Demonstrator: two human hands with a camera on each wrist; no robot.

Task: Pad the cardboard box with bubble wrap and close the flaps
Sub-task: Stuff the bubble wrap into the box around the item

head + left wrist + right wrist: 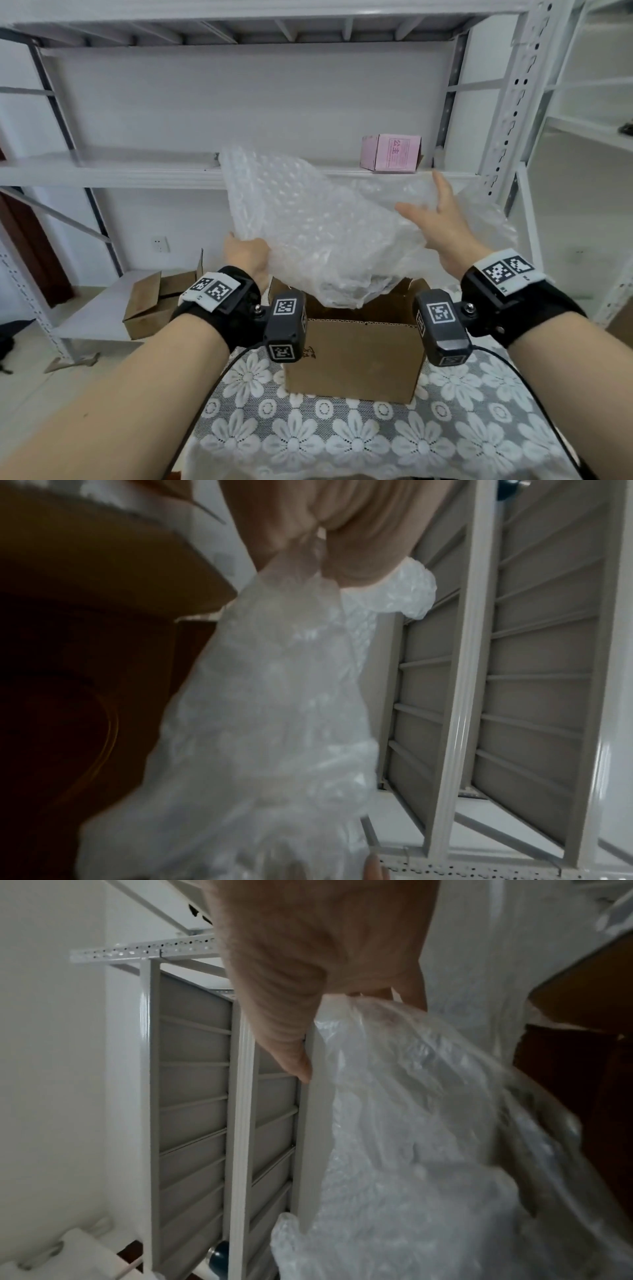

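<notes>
A large clear sheet of bubble wrap [308, 219] hangs above the open brown cardboard box [352, 359], its lower bunch dipping into the box mouth. My left hand [245, 255] grips the sheet's lower left edge. In the left wrist view the left hand [308, 520] has its fingers curled and pinches the bubble wrap [267, 696] beside a box flap [103, 561]. My right hand [445, 222] lies against the sheet's right side with thumb and fingers straight. The right wrist view shows the right hand [308, 947] spread over the bubble wrap [428, 1123].
The box stands on a table with a grey floral lace cloth [342, 438]. White metal shelving [102, 171] rises right behind it, holding a pink carton [390, 152]. Another open cardboard box [154, 305] sits on the low shelf at left.
</notes>
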